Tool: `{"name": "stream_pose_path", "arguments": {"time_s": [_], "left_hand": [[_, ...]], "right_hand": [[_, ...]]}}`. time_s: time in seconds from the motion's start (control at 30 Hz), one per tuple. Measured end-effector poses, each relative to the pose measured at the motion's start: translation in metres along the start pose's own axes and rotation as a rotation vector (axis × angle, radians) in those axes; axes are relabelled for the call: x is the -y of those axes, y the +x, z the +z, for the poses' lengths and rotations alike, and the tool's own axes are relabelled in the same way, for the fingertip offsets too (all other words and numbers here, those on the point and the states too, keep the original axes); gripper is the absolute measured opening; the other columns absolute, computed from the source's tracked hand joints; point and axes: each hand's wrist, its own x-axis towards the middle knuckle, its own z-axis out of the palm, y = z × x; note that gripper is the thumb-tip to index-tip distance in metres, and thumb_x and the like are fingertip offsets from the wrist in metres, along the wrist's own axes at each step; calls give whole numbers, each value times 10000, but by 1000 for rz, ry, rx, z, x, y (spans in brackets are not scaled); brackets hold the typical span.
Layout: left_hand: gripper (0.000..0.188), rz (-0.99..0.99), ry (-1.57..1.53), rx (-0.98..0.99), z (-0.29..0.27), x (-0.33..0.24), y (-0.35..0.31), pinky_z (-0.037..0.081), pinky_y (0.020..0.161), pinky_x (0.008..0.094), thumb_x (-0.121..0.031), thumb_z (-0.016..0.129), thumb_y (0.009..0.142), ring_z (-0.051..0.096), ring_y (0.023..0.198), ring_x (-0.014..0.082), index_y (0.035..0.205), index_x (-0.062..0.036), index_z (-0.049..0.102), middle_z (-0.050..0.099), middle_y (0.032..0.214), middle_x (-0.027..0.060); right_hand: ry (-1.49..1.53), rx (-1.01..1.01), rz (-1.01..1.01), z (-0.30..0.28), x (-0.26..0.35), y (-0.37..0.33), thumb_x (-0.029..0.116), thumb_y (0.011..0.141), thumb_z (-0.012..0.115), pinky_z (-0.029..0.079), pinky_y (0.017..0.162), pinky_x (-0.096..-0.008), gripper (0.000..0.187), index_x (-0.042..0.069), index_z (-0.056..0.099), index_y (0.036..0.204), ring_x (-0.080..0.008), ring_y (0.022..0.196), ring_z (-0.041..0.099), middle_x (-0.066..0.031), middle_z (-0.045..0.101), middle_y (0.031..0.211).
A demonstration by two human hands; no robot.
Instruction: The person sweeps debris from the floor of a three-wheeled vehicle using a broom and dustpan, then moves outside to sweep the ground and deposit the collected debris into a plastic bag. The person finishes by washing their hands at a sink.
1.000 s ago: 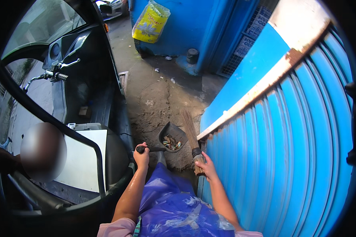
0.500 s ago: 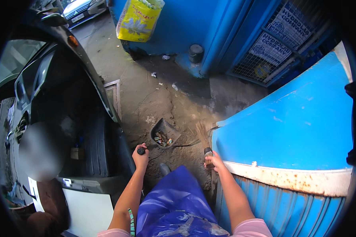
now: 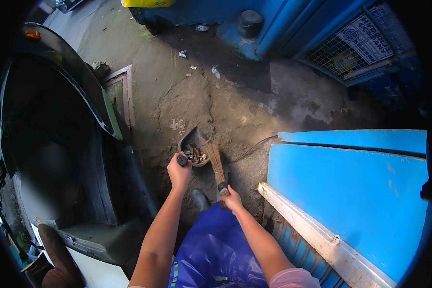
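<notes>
My left hand (image 3: 179,174) is closed round the upright handle of a dark dustpan (image 3: 196,136), the black handle end showing above the fist. Inside the pan lie scraps of litter (image 3: 195,155), some brightly coloured. A short stick broom (image 3: 214,161) is in the closed grip of my right hand (image 3: 232,198). Its bristles slant up and left to the pan's right side; whether they touch it or only overlap it, I cannot tell. A grey boot (image 3: 200,199) shows below the pan, beside my blue apron (image 3: 213,245).
A dark vehicle (image 3: 81,158) with its interior exposed stands at left; part of a person (image 3: 57,259) shows low there. Blue panels (image 3: 345,182) with a rusty white edge (image 3: 317,225) close in at right. Litter (image 3: 216,71) and a bucket (image 3: 250,24) are ahead on the cracked ground.
My right hand has swung left, bringing the broom from beside the blue panel to the dustpan. My left hand has shifted slightly up and right. The view has tilted down.
</notes>
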Motion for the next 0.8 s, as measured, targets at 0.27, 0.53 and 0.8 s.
{"name": "stream_pose_path", "arguments": {"time_s": [0.27, 0.53, 0.8], "left_hand": [[162, -175, -111, -156, -48, 5, -16, 482, 938, 347, 54, 606, 738, 641, 1136, 268, 891, -1, 600, 683, 1126, 228], [141, -203, -199, -353, -41, 25, -12, 464, 959, 356, 45, 593, 756, 634, 1122, 276, 895, 19, 592, 670, 1143, 238], [112, -330, -286, -492, -59, 36, 1, 457, 948, 319, 30, 619, 781, 633, 1078, 224, 890, 2, 610, 677, 1083, 170]], "right_hand": [[77, -282, -150, -110, 49, 49, 56, 718, 759, 528, 818, -324, 878, 62, 354, 1496, -216, 939, 664, -178, 668, 1162], [-276, 170, -200, 2, 55, 3, 183, 685, 787, 496, 926, -326, 820, 125, 470, 1439, -313, 1059, 669, -237, 660, 1172], [-506, -8, -552, -7, 217, 141, 181, 680, 743, 542, 833, -422, 831, 151, 439, 1453, -373, 930, 682, -239, 685, 1022]]}}
